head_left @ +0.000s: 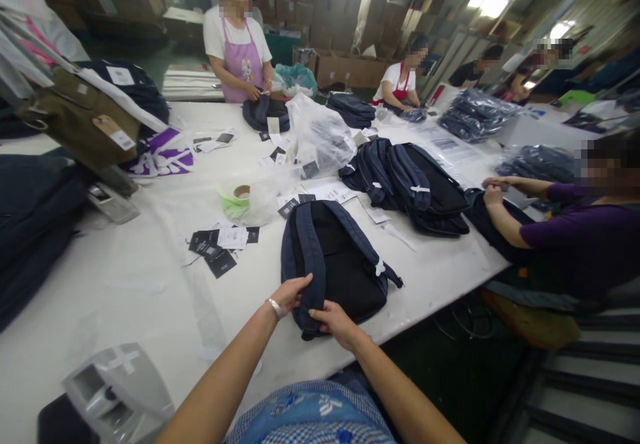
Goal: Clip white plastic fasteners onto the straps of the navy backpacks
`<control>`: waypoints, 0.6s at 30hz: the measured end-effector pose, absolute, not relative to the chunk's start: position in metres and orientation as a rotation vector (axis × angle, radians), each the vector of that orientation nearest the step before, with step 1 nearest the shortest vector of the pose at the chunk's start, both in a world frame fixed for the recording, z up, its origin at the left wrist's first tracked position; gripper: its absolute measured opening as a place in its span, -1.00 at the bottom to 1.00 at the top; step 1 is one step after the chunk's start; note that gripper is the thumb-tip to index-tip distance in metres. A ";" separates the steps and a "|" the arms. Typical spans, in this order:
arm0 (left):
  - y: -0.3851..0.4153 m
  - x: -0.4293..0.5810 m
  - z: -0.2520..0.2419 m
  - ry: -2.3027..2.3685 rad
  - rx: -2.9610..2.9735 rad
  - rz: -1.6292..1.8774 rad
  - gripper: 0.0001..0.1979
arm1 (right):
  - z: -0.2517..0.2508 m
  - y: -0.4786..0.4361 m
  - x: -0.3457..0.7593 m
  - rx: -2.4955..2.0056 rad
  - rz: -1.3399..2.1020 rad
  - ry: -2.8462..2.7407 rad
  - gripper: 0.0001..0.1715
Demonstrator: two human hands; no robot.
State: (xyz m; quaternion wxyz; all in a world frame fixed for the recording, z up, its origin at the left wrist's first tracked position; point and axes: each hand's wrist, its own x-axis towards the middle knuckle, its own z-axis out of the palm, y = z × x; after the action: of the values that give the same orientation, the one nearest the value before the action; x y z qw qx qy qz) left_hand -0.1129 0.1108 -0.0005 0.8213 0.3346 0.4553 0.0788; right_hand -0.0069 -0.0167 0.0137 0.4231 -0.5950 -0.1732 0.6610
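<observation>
A navy backpack (345, 264) lies on the table in front of me, its black back panel and shoulder straps facing up. My left hand (291, 293) grips the lower part of the left strap (311, 244), thumb on top. On the same strap, slightly lower, my right hand (336, 321) pinches the edge between thumb and fingers. A white tie (380, 267) is wrapped round the other strap. Beside the backpack, to the left, lie several black and white hang tags (215, 244).
Behind stand a tape roll (241, 194), clear plastic bags (320, 134) and stacked navy backpacks (415, 177). A grey dispenser-like device (120, 387) sits at the near left. A brown bag (83, 114) hangs at left. Co-workers handle bags across the table and at right (575, 231).
</observation>
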 end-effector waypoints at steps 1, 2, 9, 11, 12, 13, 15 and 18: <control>0.112 -0.109 -0.003 0.961 0.631 0.190 -0.56 | 0.012 -0.017 -0.007 -1.490 1.666 -0.441 -0.48; 0.113 -0.104 -0.006 0.967 0.576 0.222 -0.57 | 0.010 -0.018 -0.008 -1.497 1.677 -0.448 -0.49; 0.102 -0.097 -0.023 1.020 0.582 0.400 -0.66 | -0.022 -0.017 -0.019 -1.819 1.589 -0.600 -0.62; 0.100 -0.100 -0.025 0.986 0.605 0.413 -0.65 | -0.027 -0.017 -0.023 -1.887 1.537 -0.626 -0.66; 0.101 -0.102 -0.026 0.961 0.616 0.417 -0.64 | -0.027 -0.018 -0.024 -1.891 1.523 -0.630 -0.66; 0.101 -0.103 -0.026 0.936 0.625 0.421 -0.64 | -0.025 -0.018 -0.025 -1.871 1.523 -0.623 -0.63; 0.103 -0.104 -0.027 0.909 0.638 0.429 -0.63 | -0.018 -0.020 -0.024 -1.777 1.572 -0.555 -0.54; 0.102 -0.101 -0.026 0.898 0.656 0.438 -0.61 | -0.005 -0.021 -0.015 -1.691 1.593 -0.432 -0.42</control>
State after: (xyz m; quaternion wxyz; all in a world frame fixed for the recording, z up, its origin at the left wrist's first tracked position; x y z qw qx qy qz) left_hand -0.1013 0.1015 -0.0256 0.8266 0.3090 0.4228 0.2062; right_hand -0.0149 -0.0207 -0.0051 0.3796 -0.6619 -0.1691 0.6238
